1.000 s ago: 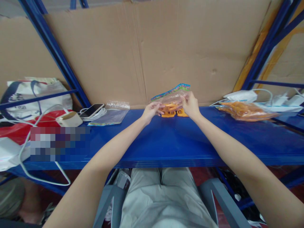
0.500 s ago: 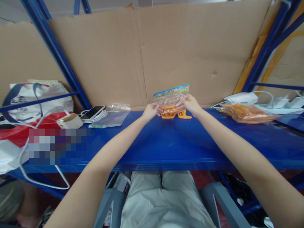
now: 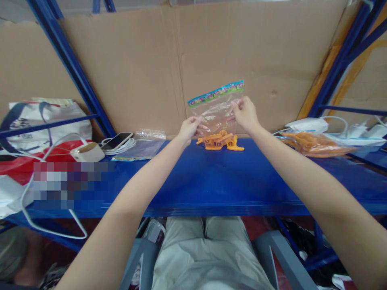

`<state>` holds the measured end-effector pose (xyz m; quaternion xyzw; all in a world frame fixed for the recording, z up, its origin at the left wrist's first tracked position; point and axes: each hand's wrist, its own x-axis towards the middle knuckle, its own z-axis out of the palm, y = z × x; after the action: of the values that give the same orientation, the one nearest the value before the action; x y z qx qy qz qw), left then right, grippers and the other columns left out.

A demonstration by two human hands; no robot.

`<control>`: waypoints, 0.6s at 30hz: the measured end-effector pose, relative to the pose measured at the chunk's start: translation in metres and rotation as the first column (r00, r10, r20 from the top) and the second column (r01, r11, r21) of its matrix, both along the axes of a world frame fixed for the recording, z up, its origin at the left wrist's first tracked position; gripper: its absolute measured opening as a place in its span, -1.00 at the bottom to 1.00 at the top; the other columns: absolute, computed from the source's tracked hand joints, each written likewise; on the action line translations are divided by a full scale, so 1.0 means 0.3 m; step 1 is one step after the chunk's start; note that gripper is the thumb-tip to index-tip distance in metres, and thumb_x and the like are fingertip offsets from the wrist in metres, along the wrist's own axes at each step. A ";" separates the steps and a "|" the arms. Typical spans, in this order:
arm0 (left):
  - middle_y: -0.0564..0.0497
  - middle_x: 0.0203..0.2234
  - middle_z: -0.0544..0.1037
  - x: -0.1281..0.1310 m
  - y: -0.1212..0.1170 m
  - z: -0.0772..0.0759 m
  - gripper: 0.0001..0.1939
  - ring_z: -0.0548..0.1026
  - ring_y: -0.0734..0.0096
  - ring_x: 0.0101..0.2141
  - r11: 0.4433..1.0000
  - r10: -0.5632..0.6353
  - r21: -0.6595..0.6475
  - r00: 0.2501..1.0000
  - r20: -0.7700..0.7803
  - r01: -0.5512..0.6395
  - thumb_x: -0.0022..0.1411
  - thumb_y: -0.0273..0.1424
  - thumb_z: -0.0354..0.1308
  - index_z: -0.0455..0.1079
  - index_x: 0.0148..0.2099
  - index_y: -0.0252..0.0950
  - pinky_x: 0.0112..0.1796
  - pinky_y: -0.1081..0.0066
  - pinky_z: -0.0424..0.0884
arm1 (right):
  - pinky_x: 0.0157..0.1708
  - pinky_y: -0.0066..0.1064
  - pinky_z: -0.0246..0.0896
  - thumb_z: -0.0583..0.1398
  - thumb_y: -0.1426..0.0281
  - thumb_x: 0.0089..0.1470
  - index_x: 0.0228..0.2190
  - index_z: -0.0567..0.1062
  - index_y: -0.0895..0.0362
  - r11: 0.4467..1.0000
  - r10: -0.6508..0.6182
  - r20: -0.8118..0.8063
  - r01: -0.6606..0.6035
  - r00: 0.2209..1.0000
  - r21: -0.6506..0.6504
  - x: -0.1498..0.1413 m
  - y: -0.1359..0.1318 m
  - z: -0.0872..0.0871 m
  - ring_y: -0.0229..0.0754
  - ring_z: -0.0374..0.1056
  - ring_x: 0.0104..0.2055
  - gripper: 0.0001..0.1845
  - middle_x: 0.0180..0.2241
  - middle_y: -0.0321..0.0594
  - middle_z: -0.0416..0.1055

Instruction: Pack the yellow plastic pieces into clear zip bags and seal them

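Between my hands a clear plastic bag (image 3: 216, 114) with a blue-green patterned top strip is held up, tilted, its right end higher. My left hand (image 3: 191, 129) pinches its left side, and my right hand (image 3: 244, 114) pinches its right side. Below the bag, several orange plastic whistle-like pieces (image 3: 219, 140) lie in a pile on the blue table (image 3: 193, 181). One orange piece (image 3: 235, 144) sits at the right of the pile. The bag's lower edge overlaps the pile, so I cannot tell whether any piece is inside it.
At right lies a clear bag of orange pieces (image 3: 320, 144) beside a white power strip (image 3: 370, 139). On the left are a flat clear bag (image 3: 139, 150), a phone (image 3: 117, 141) on a coiled white cable, and a white box-like device (image 3: 87, 153). A cardboard panel (image 3: 226, 48) stands behind.
Both hands have risen, the right one more, lifting the clear bag. Its patterned strip is higher, and more orange pieces show below.
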<state>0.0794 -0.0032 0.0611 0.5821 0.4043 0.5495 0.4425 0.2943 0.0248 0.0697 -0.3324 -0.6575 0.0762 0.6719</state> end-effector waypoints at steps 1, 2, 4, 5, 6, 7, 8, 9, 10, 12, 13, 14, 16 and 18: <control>0.05 -0.51 0.61 -0.008 0.002 0.006 -0.87 0.40 0.61 -0.71 1.000 -0.013 0.028 1.000 0.028 0.013 0.31 -0.31 0.13 0.35 -0.22 -0.28 -0.58 0.60 0.21 | -0.30 -0.19 0.46 0.22 -0.08 0.05 -0.28 0.38 0.04 1.000 0.011 0.003 -0.011 1.000 0.027 -0.001 -0.006 0.019 -0.07 0.52 -0.22 -0.54 -0.37 -0.21 0.46; 0.04 -0.46 0.62 -0.018 0.003 0.013 -0.82 0.45 0.59 -0.66 0.998 -0.033 0.059 0.998 0.061 0.030 0.29 -0.25 0.14 0.36 -0.19 -0.27 -0.56 0.60 0.25 | -0.27 -0.20 0.46 0.22 -0.09 0.06 -0.27 0.37 0.03 0.998 0.022 0.006 -0.022 1.000 0.052 -0.004 -0.016 0.037 -0.08 0.51 -0.20 -0.54 -0.36 -0.22 0.47; 0.00 -0.34 0.64 -0.040 0.002 0.030 -0.71 0.55 0.52 -0.53 0.989 -0.090 0.127 0.987 0.132 0.073 0.28 -0.14 0.11 0.38 -0.11 -0.24 -0.50 0.57 0.34 | -0.21 -0.21 0.44 0.21 -0.10 0.06 -0.30 0.37 0.00 0.994 0.042 0.018 -0.044 0.999 0.096 -0.014 -0.053 0.070 -0.12 0.48 -0.19 -0.56 -0.34 -0.24 0.48; -0.02 -0.27 0.65 -0.051 0.000 0.038 -0.66 0.59 0.47 -0.45 0.982 -0.122 0.160 0.979 0.165 0.096 0.29 -0.10 0.06 0.39 -0.08 -0.24 -0.45 0.54 0.39 | -0.17 -0.21 0.43 0.20 -0.09 0.07 -0.32 0.37 0.00 0.991 0.054 0.025 -0.057 0.998 0.120 -0.022 -0.078 0.083 -0.14 0.48 -0.19 -0.57 -0.34 -0.26 0.49; -0.03 -0.22 0.64 -0.061 -0.004 0.046 -0.61 0.61 0.41 -0.37 0.976 -0.148 0.189 0.970 0.193 0.111 0.30 -0.08 0.00 0.41 -0.05 -0.24 -0.42 0.52 0.42 | -0.13 -0.20 0.41 0.19 -0.09 0.08 -0.35 0.37 -0.01 0.987 0.066 0.032 -0.070 0.997 0.146 -0.030 -0.108 0.094 -0.14 0.47 -0.18 -0.59 -0.33 -0.27 0.50; -0.04 -0.20 0.64 -0.070 -0.008 0.052 -0.58 0.62 0.36 -0.30 0.970 -0.161 0.212 0.963 0.217 0.114 0.31 -0.06 -0.04 0.42 -0.04 -0.25 -0.39 0.50 0.44 | -0.08 -0.19 0.39 0.17 -0.08 0.10 -0.38 0.37 0.00 0.980 0.082 0.035 -0.087 0.996 0.177 -0.039 -0.138 0.100 -0.13 0.47 -0.17 -0.59 -0.33 -0.28 0.50; -0.05 -0.19 0.63 -0.076 -0.012 0.055 -0.56 0.62 0.33 -0.25 0.968 -0.159 0.228 0.959 0.237 0.104 0.33 -0.06 -0.07 0.43 -0.04 -0.26 -0.37 0.49 0.45 | -0.05 -0.17 0.37 0.14 -0.08 0.13 -0.40 0.37 0.00 0.970 0.107 0.033 -0.111 0.994 0.216 -0.048 -0.169 0.103 -0.13 0.47 -0.15 -0.59 -0.33 -0.27 0.51; -0.05 -0.20 0.63 -0.080 -0.015 0.056 -0.55 0.62 0.31 -0.23 0.969 -0.140 0.235 0.958 0.251 0.080 0.34 -0.06 -0.08 0.44 -0.04 -0.27 -0.36 0.48 0.46 | -0.02 -0.16 0.35 0.10 -0.07 0.16 -0.44 0.38 0.01 0.957 0.141 0.031 -0.144 0.990 0.251 -0.057 -0.197 0.102 -0.12 0.47 -0.15 -0.58 -0.32 -0.26 0.51; -0.05 -0.23 0.63 -0.081 -0.017 0.054 -0.56 0.61 0.32 -0.23 0.971 -0.108 0.233 0.959 0.261 0.047 0.34 -0.07 -0.07 0.44 -0.05 -0.28 -0.36 0.48 0.46 | 0.01 -0.15 0.33 0.06 -0.04 0.20 -0.47 0.38 0.02 0.948 0.167 0.024 -0.167 0.986 0.270 -0.064 -0.219 0.097 -0.12 0.47 -0.14 -0.56 -0.33 -0.25 0.52; -0.01 -0.31 0.62 -0.079 -0.019 0.038 -0.64 0.60 0.37 -0.29 0.979 -0.031 0.202 0.965 0.259 -0.023 0.34 -0.12 0.01 0.42 -0.04 -0.26 -0.39 0.50 0.45 | 0.03 -0.17 0.31 0.00 0.02 0.25 -0.54 0.37 0.04 0.965 0.161 -0.009 -0.155 0.987 0.213 -0.074 -0.246 0.074 -0.14 0.48 -0.15 -0.52 -0.36 -0.22 0.52; 0.01 -0.34 0.62 -0.076 -0.018 0.024 -0.69 0.59 0.41 -0.34 0.984 0.003 0.172 0.969 0.247 -0.046 0.33 -0.16 0.06 0.41 -0.03 -0.24 -0.41 0.52 0.44 | 0.00 -0.18 0.32 0.00 0.05 0.26 -0.57 0.37 0.04 0.980 0.134 -0.037 -0.126 0.990 0.154 -0.076 -0.248 0.056 -0.14 0.48 -0.17 -0.52 -0.39 -0.21 0.51; 0.03 -0.38 0.61 -0.072 -0.017 0.008 -0.74 0.57 0.46 -0.40 0.989 0.028 0.135 0.973 0.230 -0.060 0.30 -0.20 0.13 0.40 -0.04 -0.23 -0.45 0.55 0.41 | -0.03 -0.19 0.33 0.02 0.07 0.25 -0.59 0.36 0.05 0.992 0.100 -0.068 -0.094 0.993 0.084 -0.076 -0.244 0.034 -0.14 0.48 -0.19 -0.53 -0.42 -0.21 0.50; 0.08 -0.44 0.58 -0.065 -0.015 -0.031 -0.80 0.49 0.55 -0.53 0.997 0.045 0.048 0.980 0.193 -0.055 0.23 -0.28 0.23 0.38 -0.13 -0.23 -0.52 0.58 0.35 | -0.11 -0.21 0.36 0.12 0.11 0.20 -0.61 0.36 0.05 0.997 0.058 -0.129 -0.064 0.990 -0.040 -0.075 -0.224 -0.021 -0.15 0.47 -0.25 -0.57 -0.49 -0.24 0.47; 0.12 -0.56 0.50 -0.058 -0.017 -0.071 -0.83 0.38 0.62 -0.64 0.999 0.046 -0.021 0.986 0.158 -0.044 0.19 -0.33 0.28 0.35 -0.27 -0.26 -0.58 0.59 0.27 | -0.18 -0.25 0.37 0.22 0.15 0.12 -0.62 0.37 0.07 0.987 0.056 -0.184 -0.082 0.981 -0.135 -0.074 -0.198 -0.081 -0.18 0.44 -0.33 -0.62 -0.54 -0.26 0.44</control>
<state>0.0619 -0.0082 0.0397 0.5236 0.3857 0.6002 0.4657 0.2722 -0.0345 0.0453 -0.3481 -0.5982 0.1759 0.7000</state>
